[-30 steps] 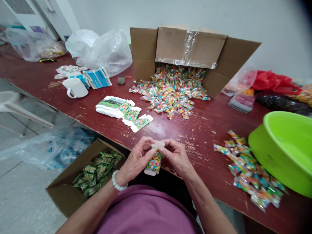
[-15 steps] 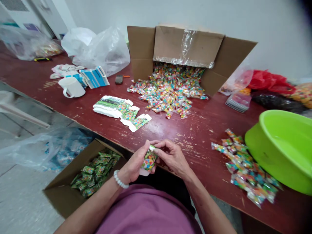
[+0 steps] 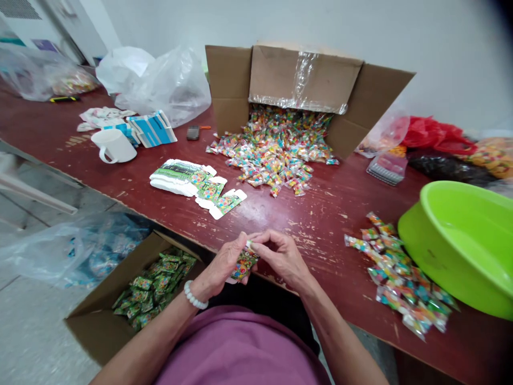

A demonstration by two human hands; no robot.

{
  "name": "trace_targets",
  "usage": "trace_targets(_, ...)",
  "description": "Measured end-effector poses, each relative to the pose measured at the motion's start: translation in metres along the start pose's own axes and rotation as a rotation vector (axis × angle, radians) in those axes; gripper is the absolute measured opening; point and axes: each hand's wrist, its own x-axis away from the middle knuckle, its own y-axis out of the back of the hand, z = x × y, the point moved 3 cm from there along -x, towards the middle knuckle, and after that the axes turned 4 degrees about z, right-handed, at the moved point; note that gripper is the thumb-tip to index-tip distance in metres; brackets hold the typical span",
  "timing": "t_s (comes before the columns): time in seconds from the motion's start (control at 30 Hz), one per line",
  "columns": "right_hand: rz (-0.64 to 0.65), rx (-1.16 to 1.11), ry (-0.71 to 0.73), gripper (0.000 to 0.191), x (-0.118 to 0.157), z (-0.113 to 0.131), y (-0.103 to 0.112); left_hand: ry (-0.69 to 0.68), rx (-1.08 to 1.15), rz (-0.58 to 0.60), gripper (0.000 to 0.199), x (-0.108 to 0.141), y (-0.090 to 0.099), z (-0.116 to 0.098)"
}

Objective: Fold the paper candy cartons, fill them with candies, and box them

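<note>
Close to the table's front edge, both hands are closed on a small green printed candy box (image 3: 245, 264). My left hand (image 3: 224, 267) wraps its side, the thumb near the top; a beaded bracelet circles that wrist. With thumb and fingers, my right hand (image 3: 282, 255) pinches the box's white top flap. The fingers cover part of the box, so its inside is hidden. Beyond the hands lies a stack of flat green cartons (image 3: 176, 176), a few of them slid toward the right. Small wrapped candies (image 3: 280, 155) spill from a tipped cardboard box (image 3: 304, 80).
A lime-green basin (image 3: 433, 246) stands at right beside a pile of wrapped candies (image 3: 396, 272). Below the table edge at left, an open carton (image 3: 92, 315) holds green packets (image 3: 160, 283). A white mug (image 3: 114, 146) and clear plastic bags (image 3: 164, 85) stand back left.
My left hand has shifted a little over the small box, covering more of its front, and the box tilts slightly. My right hand stays at the flap. The view has moved slightly.
</note>
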Motion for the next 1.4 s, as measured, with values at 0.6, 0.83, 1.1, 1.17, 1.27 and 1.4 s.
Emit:
trace_targets(0.6, -0.459, 0.945, 0.146, 0.022, -0.133, -0.014, 0.106, -0.064, 0.222, -0.215, 0.055, -0.015, 0.027, -0.015)
trace_targets(0.83, -0.541, 0.73, 0.118, 0.026, -0.09, -0.011, 0.099, -0.11, 0.284, -0.344, 0.06, -0.019, 0.044, -0.015)
trace_targets(1.1, -0.477, -0.03, 0.062, 0.033, -0.012, -0.012, 0.024, -0.109, 0.385, -0.385, 0.042, -0.017, 0.045, -0.016)
trace_targets(1.17, -0.497, -0.018, 0.066, 0.031, -0.011, -0.015, 0.021, -0.077, 0.434, -0.355, 0.041, -0.012, 0.038, -0.012)
trace_targets(1.27, -0.485, 0.031, 0.065, 0.03, -0.012, -0.014, 0.026, 0.005, 0.485, -0.234, 0.05, -0.003, 0.027, -0.004)
trace_targets(1.4, -0.395, 0.08, 0.052, 0.027, -0.01, -0.004, 0.026, 0.105, 0.409, 0.11, 0.049, 0.003, 0.011, 0.009)
